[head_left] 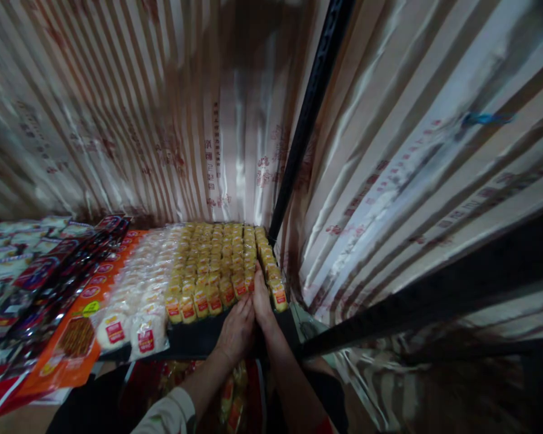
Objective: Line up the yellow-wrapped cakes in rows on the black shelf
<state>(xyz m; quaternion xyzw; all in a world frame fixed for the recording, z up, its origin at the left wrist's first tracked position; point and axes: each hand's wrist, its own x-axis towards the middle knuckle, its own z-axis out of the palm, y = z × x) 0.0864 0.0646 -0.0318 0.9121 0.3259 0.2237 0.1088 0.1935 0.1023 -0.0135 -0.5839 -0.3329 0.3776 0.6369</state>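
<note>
Rows of small yellow wrapped snack packs with red-and-orange labels stand tightly together at the shelf's right end. My right hand is stretched flat, its fingers reaching into the gap between the last row at the right and the rows beside it. Close against it, my left hand lies at the front of the yellow packs, fingers extended and close together. Neither hand appears to hold a pack. To the left are white round packs in clear wrap, also with red labels.
Orange bags, dark packs and white packs fill the shelf's left. A black upright post and a black rail border the right. Printed striped sheeting hangs behind. More yellow packs lie below my arms.
</note>
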